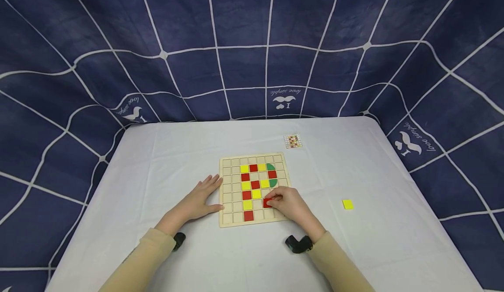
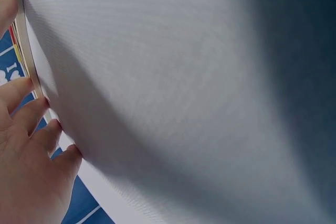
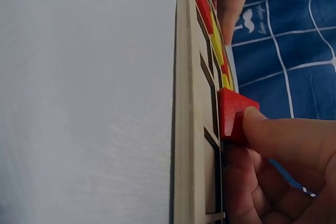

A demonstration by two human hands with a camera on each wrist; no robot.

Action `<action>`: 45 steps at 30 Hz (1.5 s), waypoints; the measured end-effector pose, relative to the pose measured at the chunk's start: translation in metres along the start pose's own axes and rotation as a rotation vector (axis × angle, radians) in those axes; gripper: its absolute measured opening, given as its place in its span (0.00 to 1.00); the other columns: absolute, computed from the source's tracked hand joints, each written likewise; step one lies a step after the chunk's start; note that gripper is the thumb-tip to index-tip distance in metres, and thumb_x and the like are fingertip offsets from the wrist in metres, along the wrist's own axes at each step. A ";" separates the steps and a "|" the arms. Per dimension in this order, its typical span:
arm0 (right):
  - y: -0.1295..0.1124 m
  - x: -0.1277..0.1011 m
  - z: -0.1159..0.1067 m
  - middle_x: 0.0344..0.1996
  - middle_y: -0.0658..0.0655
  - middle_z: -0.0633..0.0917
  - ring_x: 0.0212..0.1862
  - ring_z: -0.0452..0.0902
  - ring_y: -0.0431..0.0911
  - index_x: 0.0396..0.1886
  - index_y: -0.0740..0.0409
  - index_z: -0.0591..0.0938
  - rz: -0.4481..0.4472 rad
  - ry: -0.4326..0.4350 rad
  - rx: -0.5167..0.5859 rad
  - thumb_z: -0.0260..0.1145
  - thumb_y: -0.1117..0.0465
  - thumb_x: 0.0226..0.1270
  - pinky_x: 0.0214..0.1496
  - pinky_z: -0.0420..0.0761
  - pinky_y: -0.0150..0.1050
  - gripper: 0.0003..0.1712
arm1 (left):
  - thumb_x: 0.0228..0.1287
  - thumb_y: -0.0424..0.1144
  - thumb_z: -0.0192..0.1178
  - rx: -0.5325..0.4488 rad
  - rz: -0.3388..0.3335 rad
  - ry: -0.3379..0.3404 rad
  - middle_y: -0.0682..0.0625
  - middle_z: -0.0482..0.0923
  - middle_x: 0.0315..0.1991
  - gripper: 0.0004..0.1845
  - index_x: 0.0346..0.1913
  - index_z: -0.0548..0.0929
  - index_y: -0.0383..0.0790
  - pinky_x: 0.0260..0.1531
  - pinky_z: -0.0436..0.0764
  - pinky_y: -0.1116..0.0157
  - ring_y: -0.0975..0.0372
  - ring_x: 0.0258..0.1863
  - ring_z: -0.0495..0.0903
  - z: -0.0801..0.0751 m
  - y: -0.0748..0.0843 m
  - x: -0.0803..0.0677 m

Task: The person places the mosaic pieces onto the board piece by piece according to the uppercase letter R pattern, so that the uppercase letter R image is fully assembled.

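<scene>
A square wooden board (image 1: 228,198) with a grid of recessed cells lies on the table. Red and yellow square tiles fill part of it, along with two green rounded pieces (image 1: 273,183) toward the right. Between thumb and fingers, my right hand (image 1: 290,202) pinches a red square tile (image 3: 233,114) at the board's lower right cells. In the right wrist view that tile looks raised from the board's surface. My left hand (image 1: 200,198) lies with fingers spread, its fingertips and thumb touching the board's left edge. Some cells near the right hand are hidden by it.
A loose yellow square tile (image 1: 348,204) lies on the white tablecloth (image 1: 378,248) right of the board. Behind the board is a small card (image 1: 293,141) printed with a coloured grid pattern. A dark blue checked cloth (image 1: 244,68) hangs around the table's back and sides.
</scene>
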State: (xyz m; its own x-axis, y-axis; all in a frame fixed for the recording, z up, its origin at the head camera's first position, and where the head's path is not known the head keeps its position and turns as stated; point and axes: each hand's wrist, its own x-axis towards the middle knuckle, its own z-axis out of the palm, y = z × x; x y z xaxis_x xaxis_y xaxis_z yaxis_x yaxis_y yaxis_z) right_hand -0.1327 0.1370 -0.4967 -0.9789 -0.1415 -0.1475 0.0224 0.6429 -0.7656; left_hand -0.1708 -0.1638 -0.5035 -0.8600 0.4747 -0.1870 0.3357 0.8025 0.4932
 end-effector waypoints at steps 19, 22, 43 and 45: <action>-0.002 0.000 0.004 0.30 0.47 0.78 0.30 0.72 0.39 0.35 0.55 0.87 -0.060 0.061 -0.056 0.75 0.66 0.57 0.31 0.75 0.27 0.06 | 0.58 0.55 0.69 -0.008 -0.005 0.005 0.43 0.51 0.79 0.49 0.76 0.58 0.39 0.76 0.49 0.43 0.46 0.79 0.46 0.002 -0.001 -0.001; -0.002 -0.002 0.002 0.31 0.47 0.79 0.31 0.73 0.38 0.38 0.55 0.87 -0.045 0.060 -0.042 0.74 0.65 0.58 0.32 0.76 0.27 0.08 | 0.58 0.55 0.68 -0.007 0.000 0.005 0.43 0.51 0.79 0.49 0.76 0.59 0.39 0.76 0.49 0.43 0.46 0.79 0.46 0.002 -0.001 -0.001; 0.073 -0.044 -0.114 0.43 0.60 0.87 0.43 0.80 0.47 0.52 0.61 0.84 0.186 0.348 -0.075 0.67 0.59 0.68 0.38 0.78 0.29 0.16 | 0.59 0.56 0.68 0.002 0.002 -0.003 0.42 0.51 0.79 0.49 0.76 0.58 0.38 0.76 0.49 0.44 0.46 0.79 0.46 -0.001 0.002 -0.001; 0.079 -0.051 -0.123 0.44 0.61 0.86 0.44 0.80 0.48 0.53 0.62 0.83 0.222 0.353 -0.090 0.66 0.58 0.68 0.39 0.77 0.31 0.18 | 0.58 0.56 0.68 0.002 0.003 -0.001 0.42 0.51 0.79 0.49 0.76 0.59 0.38 0.76 0.50 0.44 0.46 0.79 0.46 -0.001 0.001 -0.001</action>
State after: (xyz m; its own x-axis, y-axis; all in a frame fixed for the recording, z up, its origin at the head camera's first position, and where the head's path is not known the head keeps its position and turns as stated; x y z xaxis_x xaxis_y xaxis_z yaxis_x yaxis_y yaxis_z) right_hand -0.1055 0.2875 -0.4729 -0.9622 0.2638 -0.0674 0.2379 0.6941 -0.6795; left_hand -0.1694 -0.1636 -0.5021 -0.8587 0.4773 -0.1866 0.3389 0.8019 0.4920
